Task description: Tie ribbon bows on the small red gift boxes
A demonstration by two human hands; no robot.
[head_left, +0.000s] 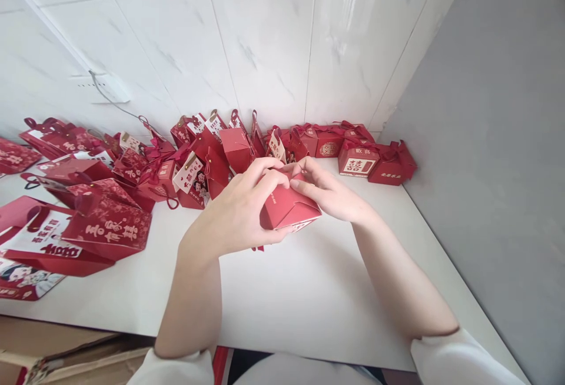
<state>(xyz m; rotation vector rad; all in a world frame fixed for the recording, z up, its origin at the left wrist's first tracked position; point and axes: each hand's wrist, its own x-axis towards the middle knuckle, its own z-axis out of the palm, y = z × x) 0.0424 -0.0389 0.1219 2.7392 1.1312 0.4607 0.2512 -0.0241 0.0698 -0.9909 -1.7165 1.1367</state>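
Note:
A small red paper gift box (289,207) is held above the white table (304,291), tilted, with its top flaps pressed together. My left hand (241,208) wraps around its left side, fingers curled over the top. My right hand (329,193) grips its right side, fingertips pinching the flaps near the top. A bit of red ribbon (257,248) hangs below the box.
Several red gift boxes and bags with ribbons lie along the tiled wall, from the far left (106,229) to the back right (357,158). A grey wall (498,155) borders the table on the right. Cardboard (57,349) sits below the table's front-left edge.

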